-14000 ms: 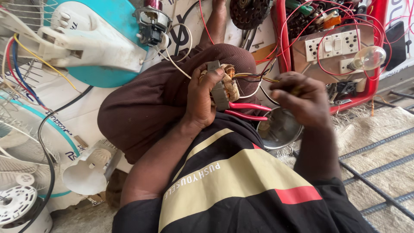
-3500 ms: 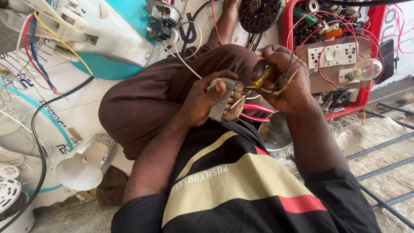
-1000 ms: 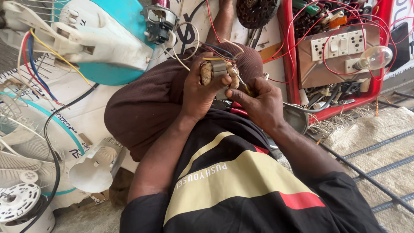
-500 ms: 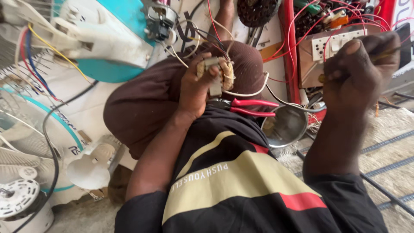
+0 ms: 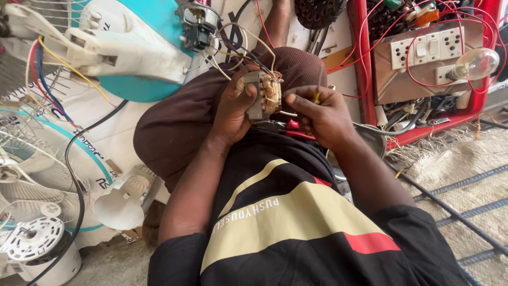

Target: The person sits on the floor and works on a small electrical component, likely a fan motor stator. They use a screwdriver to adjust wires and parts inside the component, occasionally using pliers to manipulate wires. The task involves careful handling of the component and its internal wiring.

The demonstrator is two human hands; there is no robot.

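Left hand (image 5: 233,114) grips small motor (image 5: 263,94). Right hand (image 5: 323,114) back from red tray (image 5: 423,124), pinching thin wire (image 5: 288,113) beside motor.

Two bare hands were in view, the left hand (image 5: 233,108) and the right hand (image 5: 323,114). One copper-wound motor stator (image 5: 263,94) sat between them. One clear glass light bulb (image 5: 474,63), one white switch-and-socket panel (image 5: 431,48) and one red-handled pliers (image 5: 291,128) were also there.

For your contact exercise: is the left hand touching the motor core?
Touching. The head view shows the left hand wrapped around the motor core, fingers pressed on its metal side.
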